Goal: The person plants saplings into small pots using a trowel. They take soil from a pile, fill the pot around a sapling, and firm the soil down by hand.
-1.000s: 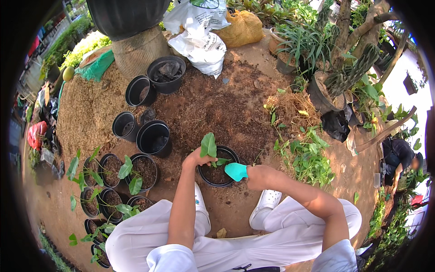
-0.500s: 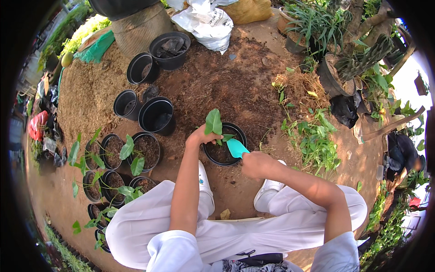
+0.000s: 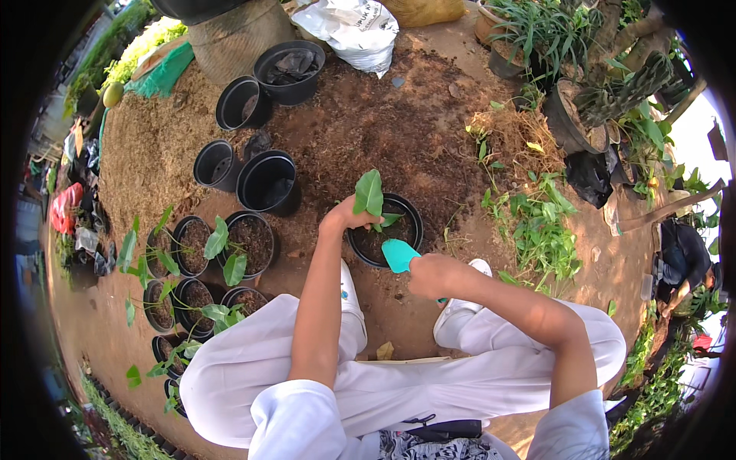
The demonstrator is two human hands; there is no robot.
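Observation:
My left hand (image 3: pixel 354 214) is closed round the stem of a green seedling (image 3: pixel 369 193) at the left rim of a black pot (image 3: pixel 417 222) between my feet. A large leaf stands up above my fingers, and a smaller one reaches over the dark soil (image 3: pixel 376 244) inside. With my right hand (image 3: pixel 432 276) I grip a turquoise hand trowel (image 3: pixel 398 254). Its blade lies over the pot's near right rim, and the fist hides the handle. Whether the blade carries soil is too hard to make out.
Potted seedlings (image 3: pixel 251 244) stand in rows at my left. Beyond them are several black pots (image 3: pixel 268 184) without plants. Loose dark soil (image 3: pixel 406 115) spreads ahead, below a white sack (image 3: pixel 353 34). Cut green vines (image 3: pixel 540 230) lie at the right, near a large potted plant (image 3: pixel 571 115).
The trowel blade has tilted and drawn slightly down, toward the pot's near rim. My left hand still holds the seedling in place. The whole view has shifted a little.

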